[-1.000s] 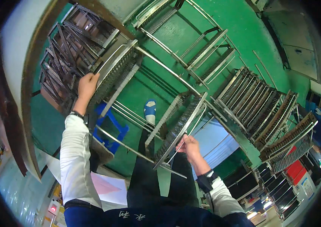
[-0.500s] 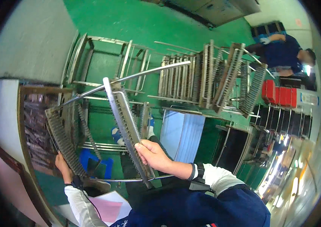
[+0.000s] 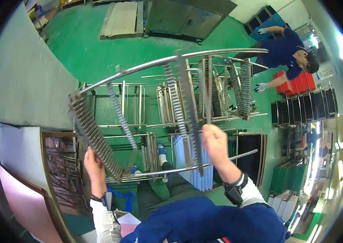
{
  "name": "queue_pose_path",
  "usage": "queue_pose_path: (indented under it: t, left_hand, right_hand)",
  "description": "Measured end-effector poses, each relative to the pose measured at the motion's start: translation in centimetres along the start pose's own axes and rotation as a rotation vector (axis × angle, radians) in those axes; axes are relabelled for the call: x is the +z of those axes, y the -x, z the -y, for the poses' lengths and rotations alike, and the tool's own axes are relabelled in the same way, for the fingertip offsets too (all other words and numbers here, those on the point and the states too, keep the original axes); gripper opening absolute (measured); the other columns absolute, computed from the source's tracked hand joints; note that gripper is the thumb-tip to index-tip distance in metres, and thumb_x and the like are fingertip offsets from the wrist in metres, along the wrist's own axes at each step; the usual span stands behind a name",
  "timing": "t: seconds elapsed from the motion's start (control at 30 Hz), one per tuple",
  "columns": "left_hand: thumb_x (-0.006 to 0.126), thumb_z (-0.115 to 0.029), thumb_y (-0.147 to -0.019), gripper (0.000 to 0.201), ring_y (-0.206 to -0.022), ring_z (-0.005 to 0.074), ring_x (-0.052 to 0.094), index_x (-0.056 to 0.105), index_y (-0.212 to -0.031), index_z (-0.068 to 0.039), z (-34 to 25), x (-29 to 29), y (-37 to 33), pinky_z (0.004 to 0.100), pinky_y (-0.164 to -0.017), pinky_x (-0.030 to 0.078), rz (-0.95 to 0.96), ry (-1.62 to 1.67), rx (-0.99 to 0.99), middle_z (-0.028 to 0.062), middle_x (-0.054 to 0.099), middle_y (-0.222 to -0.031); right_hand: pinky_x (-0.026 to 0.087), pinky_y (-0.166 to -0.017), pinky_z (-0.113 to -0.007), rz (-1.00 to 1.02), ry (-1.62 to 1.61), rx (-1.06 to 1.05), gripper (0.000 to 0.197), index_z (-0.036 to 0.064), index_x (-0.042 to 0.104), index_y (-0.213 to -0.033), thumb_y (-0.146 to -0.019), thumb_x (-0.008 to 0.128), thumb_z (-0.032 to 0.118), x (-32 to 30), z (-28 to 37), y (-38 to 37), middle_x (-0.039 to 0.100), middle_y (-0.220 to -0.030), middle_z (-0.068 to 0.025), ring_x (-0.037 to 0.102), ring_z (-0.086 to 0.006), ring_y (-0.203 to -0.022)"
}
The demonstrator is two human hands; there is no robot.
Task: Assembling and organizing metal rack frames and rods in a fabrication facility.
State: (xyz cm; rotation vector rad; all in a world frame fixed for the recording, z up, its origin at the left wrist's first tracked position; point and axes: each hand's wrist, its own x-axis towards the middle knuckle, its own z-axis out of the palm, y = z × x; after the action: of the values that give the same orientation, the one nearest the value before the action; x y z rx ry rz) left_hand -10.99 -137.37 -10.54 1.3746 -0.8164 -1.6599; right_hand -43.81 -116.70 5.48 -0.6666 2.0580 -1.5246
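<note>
A slotted metal rack (image 3: 95,135), with two long curved rails and toothed crosswise bars, is lifted in front of me at a tilt. My left hand (image 3: 94,168) is closed on its left toothed side, near the lower corner. To the right, my right hand (image 3: 216,148) is closed in a fist beside a dark toothed bar (image 3: 189,109) that crosses both rails. A thin upright metal rod rises from that fist, slightly blurred. Whether the rod belongs to the held rack or stands behind it, I cannot tell.
Several similar racks (image 3: 220,91) stand close together beyond mine on the green floor. A co-worker (image 3: 288,52) in dark blue with gloves bends at the far right, near red bins (image 3: 301,84). A wooden-edged case (image 3: 44,174) and a grey panel (image 3: 25,77) flank my left.
The rack has risen and swung right, with both hands moving along. My right hand has shifted right of the dark toothed bar. The co-worker's arm now reaches down toward the racks.
</note>
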Motion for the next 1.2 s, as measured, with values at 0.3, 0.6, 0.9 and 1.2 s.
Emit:
queue_pose_path:
  t: [0.3,0.6,0.9,1.2]
  left_hand:
    - [0.053,-0.039,-0.098,0.034,-0.049,0.0059,0.035,0.05,-0.076,-0.013,-2.5,25.9,10.9,0.0219,-0.044,0.026,0.569,0.09,-0.197,-0.0032,0.045,-0.06]
    - [0.05,-0.042,-0.099,0.04,-0.05,0.0059,0.033,0.042,-0.071,-0.013,2.3,41.0,16.0,0.0214,-0.044,0.026,0.779,0.138,-0.328,-0.0001,0.046,-0.062]
    - [0.05,-0.042,-0.099,0.039,-0.052,0.0053,0.036,0.048,-0.072,-0.013,6.1,46.4,14.9,0.0216,-0.044,0.027,0.691,0.006,-0.354,-0.0033,0.045,-0.062]
    - [0.054,-0.036,-0.098,0.042,-0.048,0.0083,0.04,0.047,-0.069,-0.006,9.9,48.3,10.7,0.0258,-0.043,0.034,0.672,-0.337,-0.034,0.002,0.048,-0.061]
  right_hand:
    - [0.02,-0.04,-0.02,-0.498,-0.001,-0.019,0.037,0.0119,0.054,-0.068,-0.099,0.054,0.032,-19.1,3.9,-3.5,0.038,-0.055,0.0094,0.03,0.0003,-0.046]
    - [0.018,-0.041,-0.022,-0.588,0.038,-0.04,0.047,0.0145,0.043,-0.059,-0.098,0.055,0.038,-30.2,-0.6,-10.1,0.038,-0.054,0.008,0.029,-0.0012,-0.045]
    - [0.024,-0.045,-0.023,-0.513,0.049,0.044,0.049,0.0098,0.049,-0.058,-0.097,0.056,0.039,-34.6,-8.5,-17.5,0.038,-0.054,0.0075,0.033,-0.0031,-0.049]
    - [0.03,-0.047,-0.028,-0.524,0.239,-0.074,0.05,0.0022,0.053,-0.06,-0.097,0.056,0.035,-35.9,-16.3,-23.0,0.045,-0.054,0.0023,0.037,-0.0081,-0.051]
